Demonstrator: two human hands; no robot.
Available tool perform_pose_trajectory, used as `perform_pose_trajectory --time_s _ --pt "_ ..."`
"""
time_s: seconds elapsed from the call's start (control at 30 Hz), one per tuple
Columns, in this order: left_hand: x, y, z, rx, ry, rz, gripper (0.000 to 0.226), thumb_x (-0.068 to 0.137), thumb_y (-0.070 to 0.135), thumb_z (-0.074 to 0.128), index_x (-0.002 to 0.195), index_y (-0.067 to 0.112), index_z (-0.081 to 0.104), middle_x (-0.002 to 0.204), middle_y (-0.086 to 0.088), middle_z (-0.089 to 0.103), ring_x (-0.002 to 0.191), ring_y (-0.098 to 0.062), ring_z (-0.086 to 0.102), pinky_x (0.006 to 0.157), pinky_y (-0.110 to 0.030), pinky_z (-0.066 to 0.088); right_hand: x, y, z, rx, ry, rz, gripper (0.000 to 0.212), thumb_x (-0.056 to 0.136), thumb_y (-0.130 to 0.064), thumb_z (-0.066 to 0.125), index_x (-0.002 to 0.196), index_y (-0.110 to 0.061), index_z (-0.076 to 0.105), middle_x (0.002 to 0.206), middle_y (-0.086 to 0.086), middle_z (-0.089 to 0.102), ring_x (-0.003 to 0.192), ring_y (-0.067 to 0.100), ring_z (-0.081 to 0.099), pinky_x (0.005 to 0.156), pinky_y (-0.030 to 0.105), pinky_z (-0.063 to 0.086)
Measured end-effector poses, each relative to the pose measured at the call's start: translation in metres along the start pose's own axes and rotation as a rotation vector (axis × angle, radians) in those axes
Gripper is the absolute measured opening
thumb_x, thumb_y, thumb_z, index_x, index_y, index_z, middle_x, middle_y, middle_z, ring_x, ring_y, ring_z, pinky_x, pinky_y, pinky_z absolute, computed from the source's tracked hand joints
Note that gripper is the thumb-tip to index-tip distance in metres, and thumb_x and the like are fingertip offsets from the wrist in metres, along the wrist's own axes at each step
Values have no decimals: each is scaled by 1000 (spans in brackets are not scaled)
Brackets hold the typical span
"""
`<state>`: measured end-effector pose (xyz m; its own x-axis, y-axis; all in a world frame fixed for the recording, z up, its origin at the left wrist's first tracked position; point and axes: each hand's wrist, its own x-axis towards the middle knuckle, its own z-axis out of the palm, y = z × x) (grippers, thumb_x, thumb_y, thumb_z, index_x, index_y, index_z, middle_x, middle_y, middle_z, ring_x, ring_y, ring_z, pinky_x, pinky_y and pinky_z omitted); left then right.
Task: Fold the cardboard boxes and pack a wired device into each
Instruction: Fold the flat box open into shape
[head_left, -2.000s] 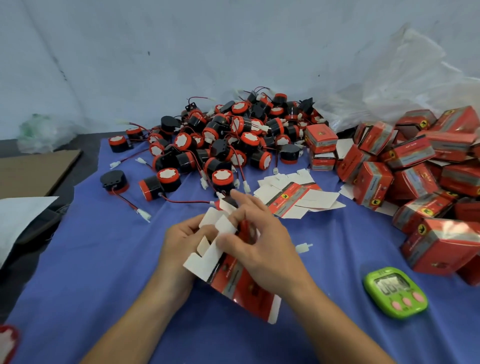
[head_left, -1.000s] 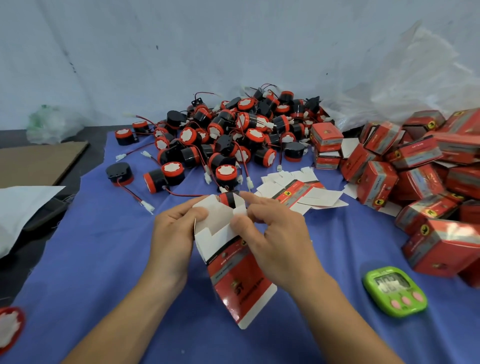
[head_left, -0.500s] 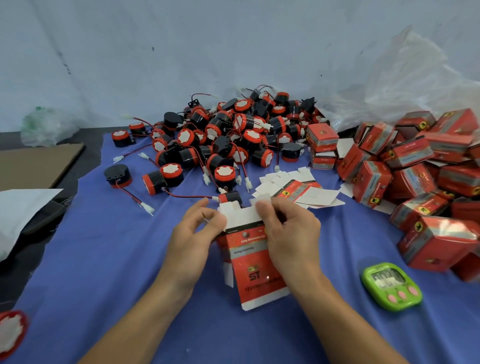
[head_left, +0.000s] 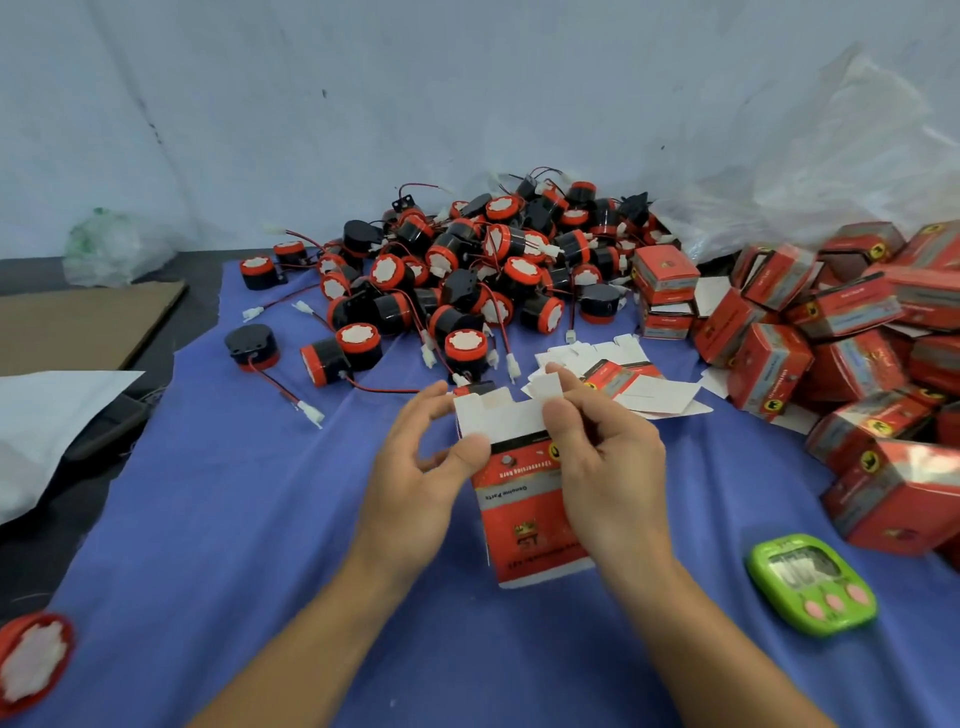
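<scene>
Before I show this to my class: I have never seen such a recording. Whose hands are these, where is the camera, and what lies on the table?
There is no machine here. A person works bare-handed, and a camera worn on their head looks down at the work. The left hand and right hand pinch the white flaps of a red cardboard box, whose end is not yet closed. On the blue cloth lie a heap of black-and-red wired devices, flat unfolded boxes, folded boxes on the right, and a green timer.

A pale grey-white wall (head_left: 363, 104) fills the far side. A blue cloth (head_left: 208, 519) covers the table, and a dark surface (head_left: 200, 306) shows at left.
</scene>
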<state>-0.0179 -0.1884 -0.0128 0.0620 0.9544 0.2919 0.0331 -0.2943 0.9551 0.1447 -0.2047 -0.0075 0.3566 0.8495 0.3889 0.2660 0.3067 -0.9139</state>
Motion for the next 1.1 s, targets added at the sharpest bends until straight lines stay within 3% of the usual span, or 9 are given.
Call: perform_pose_trajectory --time_s 0.1,0.17,0.27,0.4,0.5,0.67,0.83,0.93,1.1 --pt "1 -2 3 -81 -93 -32 23 88 32 66 109 42 68 124 16 70 121 -3 64 96 -26 55 3 2 -3 65 -40 76 25 99 -22 65 81 -32 79 116 -20 75 118 -2 65 99 41 55" --pt "-1 2 3 -27 -65 31 15 91 31 64 104 35 69 126 13 69 121 -9 64 95 -29 56 4 -3 -4 66 -69 11 26 99 -21 66 77 -31 75 124 -21 72 129 -6 56 104 34 51" --pt "0 13 -6 269 64 369 5 94 26 66 95 27 61 142 19 56 133 -3 53 97 -15 48 5 -11 -6 -104 -31 -270 19 98 -26 64 82 -23 72 137 -31 60 144 4 42 106 18 41" --pt "8 4 -23 641 104 804 3 100 19 61 101 16 62 153 -10 42 150 -25 37 121 -30 33 3 -11 -8 -200 -28 -416 8 90 -17 73 93 -21 79 134 -36 55 136 2 48 102 11 40" --pt "8 -8 -23 690 52 660 12 99 17 67 97 10 76 157 -10 42 148 -31 38 121 -24 30 0 -5 -9 -220 -138 -238 16 84 -17 83 89 -31 80 129 -38 56 125 -13 52 99 3 35" --pt "4 -5 -20 475 -59 283 17 96 49 65 97 65 70 161 37 19 147 16 21 110 -2 22 7 -1 -16 -164 -256 -15 21 84 -25 81 76 -44 78 126 -27 69 119 -18 56 93 5 42" --pt "-3 -9 -8 513 57 283 29 99 51 54 96 33 77 150 30 49 124 20 48 87 -2 37 5 2 -9 -213 -212 0 8 93 -31 73 88 -38 73 105 -63 48 111 -28 49 84 -1 37" --pt "-4 -8 -2 538 119 332 39 99 49 51 91 23 79 110 31 67 85 8 58 68 -5 38 1 1 -4 -243 -259 -40 11 98 -44 55 97 -37 63 103 -49 55 100 -9 57 77 11 40" --pt "-3 -2 -6 567 235 357 30 101 46 50 91 27 72 80 32 57 65 2 47 57 -7 34 3 0 -3 -338 -288 -220 28 104 -48 41 106 -34 65 145 -48 27 145 -20 18 106 1 20"
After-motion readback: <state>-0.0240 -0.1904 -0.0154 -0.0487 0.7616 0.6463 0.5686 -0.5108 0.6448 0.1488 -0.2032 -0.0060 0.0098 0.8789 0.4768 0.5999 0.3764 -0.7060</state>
